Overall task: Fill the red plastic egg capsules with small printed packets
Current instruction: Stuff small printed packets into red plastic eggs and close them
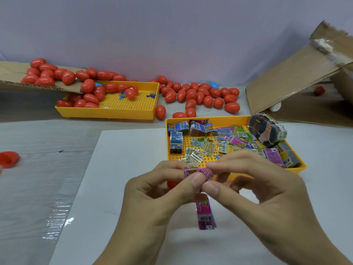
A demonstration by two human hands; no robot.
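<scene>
- Progress: judged early to middle. Many closed red egg capsules [191,94] lie heaped along the back of the counter [38,142], some spilling off a cardboard flap [11,73] into the far yellow tray [107,112]; whether any are already filled cannot be told from outside.
- Step in hand: a pink printed packet strip [205,213] is being folded or rolled, its upper end bunched between the fingers, its lower end hanging free above the white sheet [122,188].
- Left hand [152,190]: grip pinching the bunched top of the strip between thumb and forefinger.
- Right hand [254,186]: grip likewise pinching the same strip from the other side, remaining fingers loosely curled.
- A red shape behind the left hand is possibly an open capsule half; mostly hidden.
- Supply: near yellow tray [235,119], just beyond the hands, holds loose packets in blue, green, yellow and pink, plus banded bundles [267,131]. Plenty remains.
- One open red half [8,158] sits at the far left.
</scene>
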